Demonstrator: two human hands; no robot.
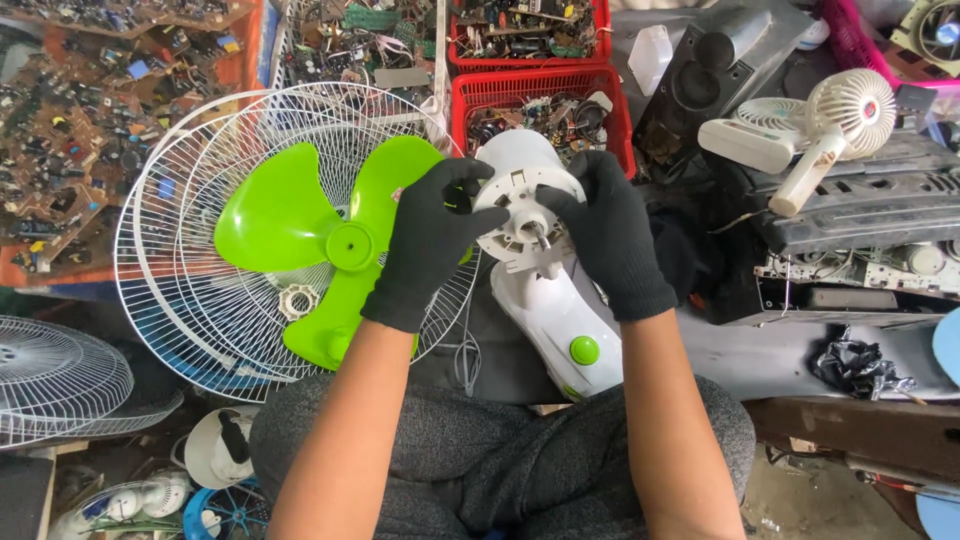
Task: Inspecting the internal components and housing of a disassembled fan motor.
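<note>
White fan motor housing (520,205) sits in the middle of the view, above the person's lap, with its round face turned up and a thin metal shaft (541,238) sticking out of the center. It joins a white fan stand (555,320) that has a green knob (584,350) and rests on the grey trousers.

Big white wire fan guards (200,300) lie to the left of it, stacked one on another. A bright green fan blade (330,235) with three wings lies on top of them, and a small white ring nut (297,300) lies on the wires just beside the blade.

Two red baskets (480,95) full of small electronic parts stand behind the motor. A small white handheld fan (835,130) lies on dark machines to the right.

Both hands wear black gloves. The left hand (430,240) grips the left edge of the motor housing with bent fingers. The right hand (610,235) grips the right edge, its thumb reaching toward the shaft.
</note>
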